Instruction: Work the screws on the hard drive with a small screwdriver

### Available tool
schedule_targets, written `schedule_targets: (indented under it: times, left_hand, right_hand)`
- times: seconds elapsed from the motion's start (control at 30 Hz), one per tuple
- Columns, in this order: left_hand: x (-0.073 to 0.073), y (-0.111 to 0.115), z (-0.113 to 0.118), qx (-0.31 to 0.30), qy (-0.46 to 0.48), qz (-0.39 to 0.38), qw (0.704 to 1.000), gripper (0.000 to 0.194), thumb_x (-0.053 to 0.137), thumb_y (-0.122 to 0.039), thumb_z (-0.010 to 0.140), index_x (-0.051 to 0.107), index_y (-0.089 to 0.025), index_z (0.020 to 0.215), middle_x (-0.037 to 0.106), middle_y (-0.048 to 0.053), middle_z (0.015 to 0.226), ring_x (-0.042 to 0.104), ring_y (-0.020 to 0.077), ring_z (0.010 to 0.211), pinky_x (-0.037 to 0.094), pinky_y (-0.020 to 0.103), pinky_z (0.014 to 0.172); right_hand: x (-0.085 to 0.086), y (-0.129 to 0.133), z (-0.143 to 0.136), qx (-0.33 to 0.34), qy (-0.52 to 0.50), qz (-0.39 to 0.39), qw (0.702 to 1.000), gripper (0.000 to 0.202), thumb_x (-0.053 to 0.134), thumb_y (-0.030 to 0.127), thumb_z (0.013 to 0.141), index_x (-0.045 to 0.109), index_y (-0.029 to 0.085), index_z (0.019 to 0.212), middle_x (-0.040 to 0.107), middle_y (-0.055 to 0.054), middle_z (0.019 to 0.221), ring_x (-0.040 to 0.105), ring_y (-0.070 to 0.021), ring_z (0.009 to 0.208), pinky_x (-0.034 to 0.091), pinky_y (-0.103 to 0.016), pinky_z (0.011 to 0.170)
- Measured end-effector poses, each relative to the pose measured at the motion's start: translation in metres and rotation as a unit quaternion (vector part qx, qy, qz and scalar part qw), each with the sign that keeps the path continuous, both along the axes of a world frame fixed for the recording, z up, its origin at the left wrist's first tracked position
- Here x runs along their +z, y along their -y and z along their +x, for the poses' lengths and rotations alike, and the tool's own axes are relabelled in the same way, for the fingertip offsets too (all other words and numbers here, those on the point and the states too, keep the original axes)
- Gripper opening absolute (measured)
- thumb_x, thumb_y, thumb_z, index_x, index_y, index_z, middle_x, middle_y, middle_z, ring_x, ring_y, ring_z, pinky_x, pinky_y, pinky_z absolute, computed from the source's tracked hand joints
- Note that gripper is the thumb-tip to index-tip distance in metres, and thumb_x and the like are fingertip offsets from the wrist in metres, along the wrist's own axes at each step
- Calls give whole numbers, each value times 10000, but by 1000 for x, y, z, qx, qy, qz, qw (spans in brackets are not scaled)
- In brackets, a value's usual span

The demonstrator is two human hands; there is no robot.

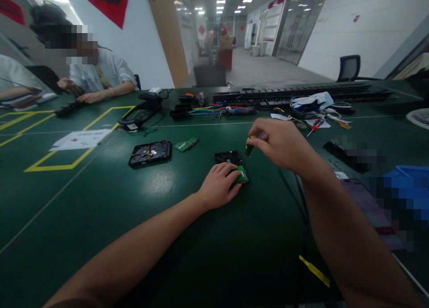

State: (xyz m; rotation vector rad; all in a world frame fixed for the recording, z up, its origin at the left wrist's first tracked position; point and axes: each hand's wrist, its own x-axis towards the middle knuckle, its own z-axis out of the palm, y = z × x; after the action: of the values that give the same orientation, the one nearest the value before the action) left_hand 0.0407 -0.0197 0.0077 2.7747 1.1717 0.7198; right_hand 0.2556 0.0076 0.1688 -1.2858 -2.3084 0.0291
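Pinching a screwdriver (248, 149) in the right hand (276, 145), clasping green board (242, 175) and black drive (228, 157) with the left hand (219, 182), well in from the far edge of the bench (100, 200), ideally bearing straight down with even pressure.

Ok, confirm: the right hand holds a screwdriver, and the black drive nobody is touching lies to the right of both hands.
No: the untouched black drive lies left of the left hand, as the head view shows; the right hand does hold a screwdriver.
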Motion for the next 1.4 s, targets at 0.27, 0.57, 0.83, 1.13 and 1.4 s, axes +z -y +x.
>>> schedule_targets:
  times: [0.27, 0.57, 0.83, 1.13, 1.4]
  left_hand:
    - [0, 0, 0, -1, -2, -1, 1000, 358, 590, -390, 1020, 628, -232, 1339, 622, 109, 1414, 566, 312, 1340, 466, 539, 1138]
    - [1, 1, 0, -3, -3, 1, 1000, 356, 588, -386, 1020, 633, -221, 1331, 624, 117, 1407, 575, 313, 1319, 482, 536, 1115]
    - [-1, -1, 0, -4, 5, -4, 1000, 359, 613, -381, 1001, 645, -243, 1332, 626, 116, 1393, 573, 322, 1322, 477, 553, 1122]
    - [0, 0, 0, -1, -1, 2, 1000, 355, 593, -389, 1018, 636, -237, 1336, 620, 109, 1414, 565, 311, 1342, 468, 530, 1137]
    - [0, -1, 0, 2, -3, 3, 1000, 346, 598, -387, 1014, 640, -233, 1322, 622, 109, 1413, 569, 314, 1336, 474, 536, 1130]
  right_hand:
    - [2, -2, 1, -1, 24, 17, 1000, 148, 615, 184, 905, 739, 188, 984, 775, -78, 956, 680, -234, 837, 464, -368, 814]
    - [1, -1, 1, -4, 11, 15, 1000, 169, 614, 166, 907, 745, 194, 1009, 786, -64, 942, 692, -227, 812, 473, -366, 812]
    - [1, -1, 2, -2, 18, 10, 1000, 78, 664, 225, 918, 728, 204, 958, 778, -60, 956, 669, -217, 808, 457, -353, 785]
    - [-1, -3, -1, -9, 24, 26, 999, 106, 669, 284, 953, 737, 202, 955, 772, -73, 963, 664, -219, 808, 447, -349, 769]
    - [3, -2, 6, 23, 8, -8, 1000, 196, 632, 140, 913, 766, 212, 1037, 810, -44, 1015, 717, -203, 851, 476, -326, 805]
